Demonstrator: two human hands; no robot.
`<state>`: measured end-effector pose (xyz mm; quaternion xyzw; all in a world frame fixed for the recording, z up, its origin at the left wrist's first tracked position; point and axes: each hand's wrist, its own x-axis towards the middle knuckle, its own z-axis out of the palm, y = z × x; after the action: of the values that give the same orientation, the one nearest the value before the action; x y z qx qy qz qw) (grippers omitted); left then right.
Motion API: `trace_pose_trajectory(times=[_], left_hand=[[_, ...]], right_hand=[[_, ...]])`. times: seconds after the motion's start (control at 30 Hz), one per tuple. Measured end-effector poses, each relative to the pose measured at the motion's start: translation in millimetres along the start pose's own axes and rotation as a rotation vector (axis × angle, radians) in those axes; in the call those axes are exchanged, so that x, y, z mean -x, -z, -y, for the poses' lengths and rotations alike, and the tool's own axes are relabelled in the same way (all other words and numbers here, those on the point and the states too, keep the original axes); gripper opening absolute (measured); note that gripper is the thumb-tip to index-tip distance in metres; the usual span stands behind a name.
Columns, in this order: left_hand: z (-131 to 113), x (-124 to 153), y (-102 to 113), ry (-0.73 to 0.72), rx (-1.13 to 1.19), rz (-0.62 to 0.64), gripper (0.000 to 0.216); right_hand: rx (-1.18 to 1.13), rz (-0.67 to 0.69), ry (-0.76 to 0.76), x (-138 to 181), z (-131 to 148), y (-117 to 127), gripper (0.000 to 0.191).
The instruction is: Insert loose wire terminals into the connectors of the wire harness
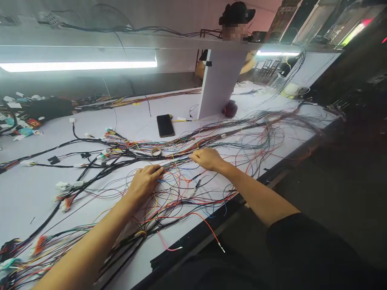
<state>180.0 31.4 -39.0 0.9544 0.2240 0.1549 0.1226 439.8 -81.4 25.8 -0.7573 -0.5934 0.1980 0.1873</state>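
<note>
While both hands work mid-table, the job is prob. best done by keeping the wire bundle (177,156) straight and lightly taut betw. them. It runs L to R across the white table (133,117), its black-wrapped branches fanning out L and loose strands spreading R.

L hand (146,177) lies palm down at the near side of the bundle, fingertips on loose strands; can't tell if they pinch or just press. R hand (208,159), a bit farther R and far, has its fingers curled in tight on the bundle; exact strands hidden under the knuckles.

Advice: keep L pressing flat as a stop, draw R along w/ even tension, no jerks, as thin strands cd. snag or kink. Comb out crossed strands, esp. the thin loops just near of L hand, before any get trapped. Tape roll (156,151) sits by the bundle, far of L fingertips, so handy if needed. Watch the red wire (208,225) hanging over the near edge w/ a bare metal end: a sleeve cd. catch it. Phone (165,125), on the far side, is well clear of both hands.
</note>
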Motion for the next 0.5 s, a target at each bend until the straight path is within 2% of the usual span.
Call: trace_pose_trajectory(times=[0.1,0.27,0.33,0.43,0.5], left_hand=[[3,-1,4,-0.019,0.033,-0.051,0.033],[-18,-17,31,-0.084,0.217,-0.185,0.034],[-34,-27,47,-0.103,0.358,-0.274,0.03],[-51,-37,78,-0.09,0.458,-0.398,0.026],[-52,-34,102,-0.065,0.42,-0.44,0.025]], right_hand=[[0.024,-0.133,0.045,7,2,21,0.045],[0.062,-0.628,0.241,26,16,68,0.049],[0.004,-0.752,0.294,34,27,87,0.046],[-0.152,-0.82,0.365,40,50,106,0.041],[-0.278,-0.757,0.417,36,65,109,0.039]])
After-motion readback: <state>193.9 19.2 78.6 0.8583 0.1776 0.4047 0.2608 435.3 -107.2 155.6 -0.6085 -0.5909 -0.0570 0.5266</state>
